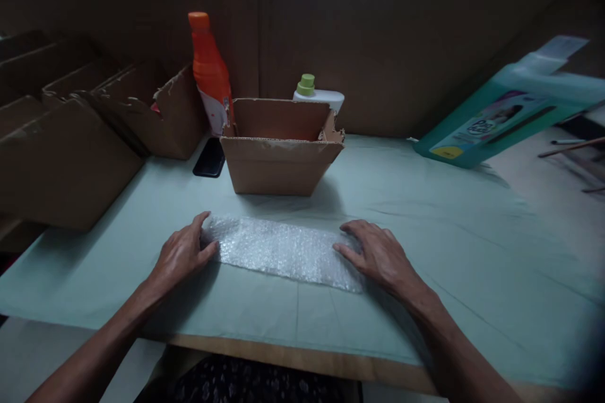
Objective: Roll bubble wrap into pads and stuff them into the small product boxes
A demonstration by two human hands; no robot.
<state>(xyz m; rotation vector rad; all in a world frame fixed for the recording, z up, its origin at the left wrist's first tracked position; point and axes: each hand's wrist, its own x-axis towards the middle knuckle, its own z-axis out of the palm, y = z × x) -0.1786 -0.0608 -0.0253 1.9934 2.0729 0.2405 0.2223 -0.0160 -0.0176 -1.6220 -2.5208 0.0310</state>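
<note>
Forearms are entering from the bottom edge, mine, both reaching over the wooden table lip. Left hand (182,252) is lying open and flat, fingers spread, its thumb and fingertips pressing on the left end of the bubble wrap (283,250). Right hand (378,255) is lying open likewise, palm down, its fingers resting on the wrap's right end. Neither hand is gripping anything; I am only holding the sheet down.

Wrap: a long clear strip, lying flat across the pale green cloth (449,245) that is covering the table, close to the near edge and straight in front of me.

Behind the wrap, near but apart from it, an open box (281,160) is standing upright with its flaps up and torn at the right corner. Just behind the box, a white bottle (317,93) with a green cap is showing above the rim. To its left, an orange bottle (210,72) is standing upright, and a dark phone (210,158) is lying flat beside the box's left side. Farther left, several flattened and open cartons (70,138) are leaning together. At far right, well apart, a teal pack (501,116) is lying tilted on the table's edge.
</note>
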